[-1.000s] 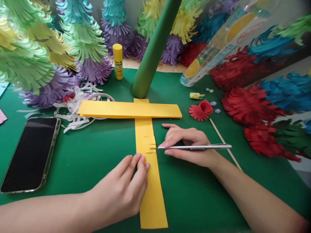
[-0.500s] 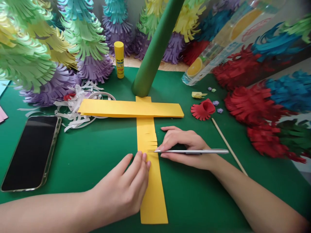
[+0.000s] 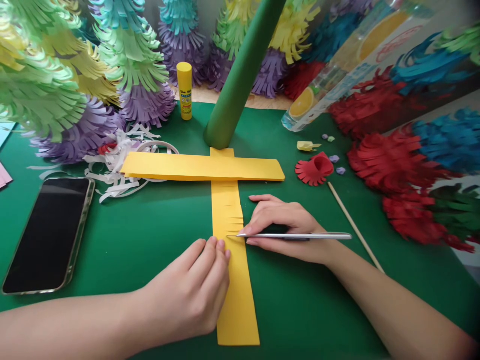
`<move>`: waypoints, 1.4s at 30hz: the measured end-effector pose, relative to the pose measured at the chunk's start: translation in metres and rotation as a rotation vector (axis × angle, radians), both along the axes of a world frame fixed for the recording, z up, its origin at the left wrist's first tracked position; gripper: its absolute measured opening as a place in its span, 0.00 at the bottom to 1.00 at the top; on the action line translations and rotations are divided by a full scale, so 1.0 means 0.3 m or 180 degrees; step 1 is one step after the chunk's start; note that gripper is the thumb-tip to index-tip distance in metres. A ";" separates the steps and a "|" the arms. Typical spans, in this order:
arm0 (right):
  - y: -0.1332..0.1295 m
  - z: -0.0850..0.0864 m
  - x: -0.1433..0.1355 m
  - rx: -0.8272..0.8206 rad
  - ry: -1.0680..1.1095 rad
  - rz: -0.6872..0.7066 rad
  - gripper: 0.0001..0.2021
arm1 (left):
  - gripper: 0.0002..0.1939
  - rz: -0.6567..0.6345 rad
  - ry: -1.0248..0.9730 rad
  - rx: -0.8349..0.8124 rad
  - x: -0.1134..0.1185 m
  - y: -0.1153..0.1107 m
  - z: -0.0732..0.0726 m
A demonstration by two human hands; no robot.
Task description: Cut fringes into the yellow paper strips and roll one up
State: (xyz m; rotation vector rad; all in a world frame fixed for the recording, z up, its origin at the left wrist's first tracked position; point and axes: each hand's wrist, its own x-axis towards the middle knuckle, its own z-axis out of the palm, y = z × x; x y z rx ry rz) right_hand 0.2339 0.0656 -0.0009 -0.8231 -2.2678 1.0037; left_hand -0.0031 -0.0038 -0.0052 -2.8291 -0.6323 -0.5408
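Observation:
A long yellow paper strip runs toward me on the green table, with several short slits along its right edge. My left hand has its fingers pressed together, their tips holding the strip down near its middle. In my right hand is a slim silver craft knife, pinched near its tip. The thin blade points left and touches the strip just below the slits, close to my left fingertips. A second yellow strip, a folded-looking stack, lies crosswise over the far part of the first.
A green paper cone and a glue stick stand behind the strips. At left lie a phone and white paper scraps. At right are a red fringed paper roll, a wooden stick and a clear bottle.
The knife tip has shifted slightly left and down on the strip. My left fingertips have moved down and left a little. Both hands keep their hold.

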 end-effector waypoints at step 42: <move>0.005 0.039 0.004 0.0470 -0.0295 0.0334 0.03 | 0.14 0.0033 0.0333 -0.0014 0.001 0.007 0.017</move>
